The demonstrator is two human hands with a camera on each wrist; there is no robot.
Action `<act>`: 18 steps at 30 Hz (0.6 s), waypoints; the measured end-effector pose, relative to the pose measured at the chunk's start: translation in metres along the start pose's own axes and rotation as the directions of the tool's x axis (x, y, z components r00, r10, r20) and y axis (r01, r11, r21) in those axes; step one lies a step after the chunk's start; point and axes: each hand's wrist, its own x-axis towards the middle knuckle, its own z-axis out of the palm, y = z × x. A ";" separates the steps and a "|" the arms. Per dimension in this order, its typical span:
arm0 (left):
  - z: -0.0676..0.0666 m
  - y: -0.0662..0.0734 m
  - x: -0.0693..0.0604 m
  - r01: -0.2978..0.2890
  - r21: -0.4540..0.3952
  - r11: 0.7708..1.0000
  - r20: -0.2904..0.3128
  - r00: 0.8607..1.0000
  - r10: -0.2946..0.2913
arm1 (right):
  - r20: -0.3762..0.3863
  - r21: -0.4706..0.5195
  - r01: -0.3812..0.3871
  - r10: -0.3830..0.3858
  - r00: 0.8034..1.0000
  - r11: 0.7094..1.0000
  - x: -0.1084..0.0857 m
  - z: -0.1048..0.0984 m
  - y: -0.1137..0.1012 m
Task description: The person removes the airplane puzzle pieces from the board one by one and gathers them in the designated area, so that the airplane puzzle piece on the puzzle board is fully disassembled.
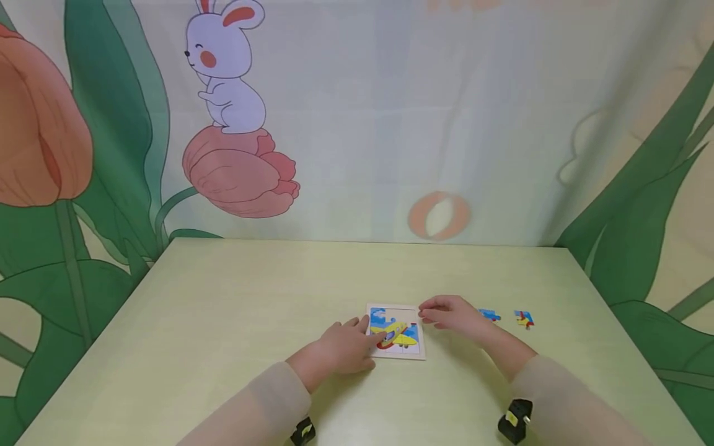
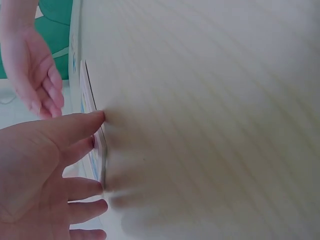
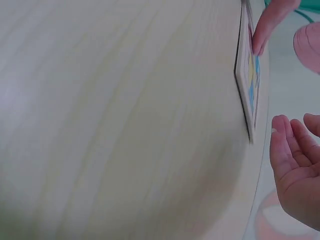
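Note:
A small square jigsaw puzzle (image 1: 395,357) in a pale frame, with a yellow airplane on blue, lies on the table. Bare backing shows in its upper right part. My left hand (image 1: 347,347) rests at the frame's left side, the index finger reaching onto the picture. In the left wrist view, the fingers of the left hand (image 2: 45,175) are spread along the frame's edge. By the frame's upper right corner hovers my right hand (image 1: 454,316). The right wrist view shows the right hand (image 3: 297,170) with bent fingers, thumb apart, and nothing visible between them.
Two loose puzzle pieces lie right of the frame: a mostly blue piece (image 1: 490,314), partly behind the right hand, and a blue, yellow and red piece (image 1: 524,318). A printed curtain (image 1: 357,124) hangs behind the table's (image 1: 251,291) far edge.

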 end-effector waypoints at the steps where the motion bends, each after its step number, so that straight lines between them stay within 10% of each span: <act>1: 0.000 0.000 0.000 0.001 0.004 1.000 0.000 1.000 -0.001 | 0.011 -0.006 0.005 -0.005 1.000 1.000 0.002 0.004 -0.003; 18: -0.007 0.003 0.002 -0.018 0.079 0.997 0.016 1.000 0.017 | 0.017 -0.064 -0.018 0.019 1.000 0.998 0.030 0.047 -0.020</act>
